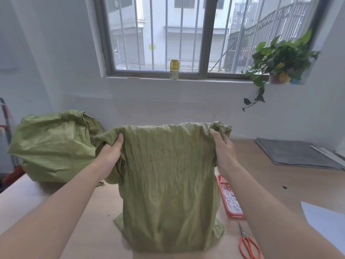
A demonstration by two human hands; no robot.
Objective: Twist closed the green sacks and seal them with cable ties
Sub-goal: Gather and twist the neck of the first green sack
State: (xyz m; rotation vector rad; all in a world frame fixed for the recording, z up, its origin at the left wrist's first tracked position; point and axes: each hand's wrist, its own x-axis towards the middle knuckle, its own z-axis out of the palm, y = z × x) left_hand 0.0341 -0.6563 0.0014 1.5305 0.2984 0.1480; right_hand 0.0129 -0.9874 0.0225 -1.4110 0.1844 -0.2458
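A green sack [168, 184] is held upright at the middle of the table [270, 184], its long axis running from 6 o'clock at the base to 12 o'clock at the open mouth. The mouth is stretched wide and flat — the left hand [112, 150] is closed on the corner at about 10 o'clock, the right hand [222, 146] on the corner at about 2 o'clock, each with a fistful of fabric pinched under the thumb. The hands are set well apart, equally near the mouth, so neither is favoured. For a twist, the two corners would likely need to be gathered toward 12 o'clock. A red basket [229, 197] of what appear to be white ties lies just beside the sack at 4 o'clock, nearer the right hand — with scissors [248, 243] below it. A second sack [50, 146] rests at 9 o'clock.
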